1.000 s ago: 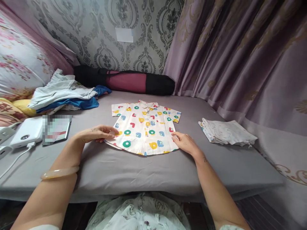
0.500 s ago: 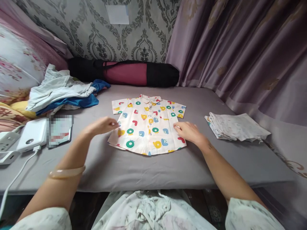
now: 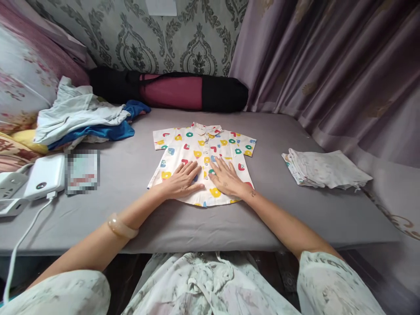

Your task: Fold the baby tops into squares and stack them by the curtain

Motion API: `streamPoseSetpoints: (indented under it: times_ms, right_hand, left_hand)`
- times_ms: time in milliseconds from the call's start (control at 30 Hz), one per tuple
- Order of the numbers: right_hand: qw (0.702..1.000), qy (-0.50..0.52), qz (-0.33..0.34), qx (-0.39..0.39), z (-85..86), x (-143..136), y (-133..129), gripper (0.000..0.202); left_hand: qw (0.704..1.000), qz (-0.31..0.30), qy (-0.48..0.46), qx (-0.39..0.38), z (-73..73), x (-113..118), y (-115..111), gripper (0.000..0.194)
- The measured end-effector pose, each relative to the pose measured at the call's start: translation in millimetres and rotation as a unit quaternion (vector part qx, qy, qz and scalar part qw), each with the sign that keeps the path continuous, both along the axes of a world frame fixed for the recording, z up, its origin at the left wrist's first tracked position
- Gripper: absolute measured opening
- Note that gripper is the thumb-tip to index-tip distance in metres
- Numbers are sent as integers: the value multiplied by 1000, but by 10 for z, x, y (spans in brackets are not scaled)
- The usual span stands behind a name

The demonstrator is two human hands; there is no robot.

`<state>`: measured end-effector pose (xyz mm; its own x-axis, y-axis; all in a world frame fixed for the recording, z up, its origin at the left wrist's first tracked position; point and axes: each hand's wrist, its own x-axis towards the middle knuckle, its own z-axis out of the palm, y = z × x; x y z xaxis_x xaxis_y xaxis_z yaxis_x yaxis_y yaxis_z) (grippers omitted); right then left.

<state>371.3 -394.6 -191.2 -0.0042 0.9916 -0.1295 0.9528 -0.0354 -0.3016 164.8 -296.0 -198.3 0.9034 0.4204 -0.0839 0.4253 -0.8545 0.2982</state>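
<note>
A small white short-sleeved shirt (image 3: 175,148) with red, yellow, green and blue prints lies spread face up, its collar away from me. My left hand (image 3: 183,179) rests flat on the lower left of its front, fingers apart. On the lower right of the front lies my right hand (image 3: 226,177), also flat with spread fingers. The two hands are close to the button line but do not touch each other. Parts of the print are hidden under both palms.
Folded light clothes (image 3: 328,168) lie at the right. A pile of white and blue clothes (image 3: 82,113) is at the back left, near a white power bank (image 3: 46,175) with a cable and a blurred phone-like object (image 3: 82,170). A black and maroon long bag (image 3: 170,92) lies along the wall.
Both hands have come inward from the shirt's side edges and now lie flat on its front. Their fingers have opened out. The view has tilted slightly down.
</note>
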Motion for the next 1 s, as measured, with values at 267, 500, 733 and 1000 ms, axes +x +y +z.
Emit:
streamPoseSetpoints:
  times_ms: [267,500,733,1000]
  right_hand:
    - [997,23,68,4,99,-185,-521,63]
    - [987,99,120,-35,343,-113,-819,58]
    - [981,152,-107,58,422,314,-719,32]
    - [941,-33,-335,37,169,551,-632,24]
  left_hand:
    - [999,-16,28,11,71,-158,-109,91]
    - [998,-51,43,-3,349,27,138,72]
    - [998,-44,-5,-44,643,945,531,36]
    - [996,3,-59,-65,433,2435,314,24]
